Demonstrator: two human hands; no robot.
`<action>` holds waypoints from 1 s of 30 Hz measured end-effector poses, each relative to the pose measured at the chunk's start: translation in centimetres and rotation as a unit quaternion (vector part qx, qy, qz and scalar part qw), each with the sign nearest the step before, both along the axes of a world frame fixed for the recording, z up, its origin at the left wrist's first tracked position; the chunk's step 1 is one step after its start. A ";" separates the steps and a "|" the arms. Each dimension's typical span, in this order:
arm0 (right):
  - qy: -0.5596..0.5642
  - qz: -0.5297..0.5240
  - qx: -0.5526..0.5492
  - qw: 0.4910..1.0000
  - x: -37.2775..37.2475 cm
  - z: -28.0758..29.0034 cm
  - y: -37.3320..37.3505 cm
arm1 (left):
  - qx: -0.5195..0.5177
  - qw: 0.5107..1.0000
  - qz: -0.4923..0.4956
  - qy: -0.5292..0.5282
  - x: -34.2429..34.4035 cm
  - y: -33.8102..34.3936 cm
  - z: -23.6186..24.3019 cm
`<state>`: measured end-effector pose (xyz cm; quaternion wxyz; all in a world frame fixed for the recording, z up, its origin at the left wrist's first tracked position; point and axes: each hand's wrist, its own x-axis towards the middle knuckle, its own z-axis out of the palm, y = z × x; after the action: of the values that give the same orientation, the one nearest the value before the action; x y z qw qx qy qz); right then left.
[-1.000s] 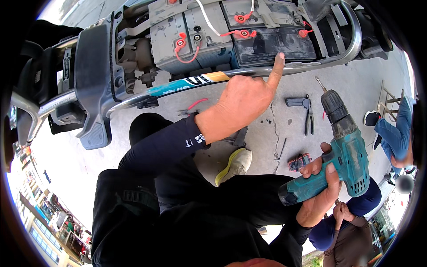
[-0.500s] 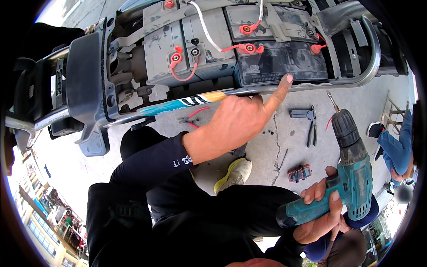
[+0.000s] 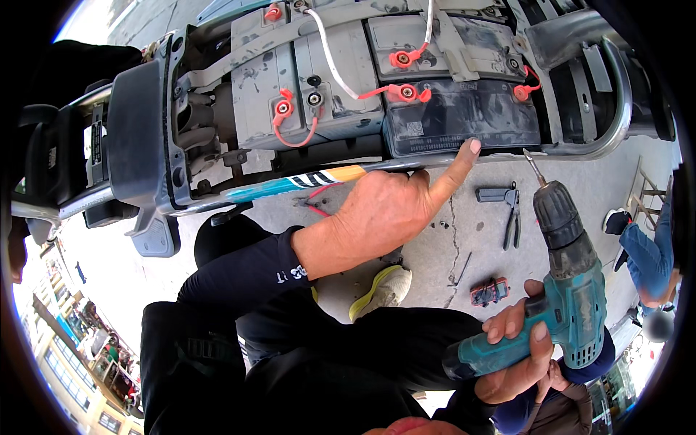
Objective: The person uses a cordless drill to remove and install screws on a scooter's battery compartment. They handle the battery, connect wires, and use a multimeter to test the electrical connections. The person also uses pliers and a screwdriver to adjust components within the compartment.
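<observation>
My right hand (image 3: 518, 341) is closed round a teal and black cordless drill (image 3: 573, 297). Its long bit (image 3: 535, 168) points up at the frame's metal rail (image 3: 580, 154), the tip appearing just at the rail. One finger of my left hand (image 3: 384, 214) is stretched toward the front edge of a dusty black battery (image 3: 453, 119); the other fingers curl out of sight beside the rail, and nothing shows in them. Red-capped terminals (image 3: 407, 93) and a white cable (image 3: 328, 54) top the battery pack. Grey batteries (image 3: 333, 69) stand to the left, under straps.
On the concrete lie black-handled pliers (image 3: 512, 217), red-handled pliers (image 3: 315, 199), a red meter (image 3: 489, 291) and a thin rod (image 3: 464, 268). People sit at the right (image 3: 652, 254) and lower right (image 3: 565, 406). My shoe (image 3: 384, 290) stands below the rail.
The vehicle sits slightly lower in the picture. The drill bit's tip has come up to the rail. My left hand keeps its pointing shape beside the rail.
</observation>
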<state>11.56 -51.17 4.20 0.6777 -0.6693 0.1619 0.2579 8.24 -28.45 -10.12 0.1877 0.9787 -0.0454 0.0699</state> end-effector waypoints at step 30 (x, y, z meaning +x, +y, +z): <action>-0.098 0.415 -0.185 0.886 8.5 7.2 14.1 | -0.448 0.890 0.077 0.037 1.4 8.5 5.3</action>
<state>20.07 -37.04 11.37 0.3854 -0.8103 -0.1529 0.4140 9.63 -19.93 -4.86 0.6015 0.7931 0.0734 0.0612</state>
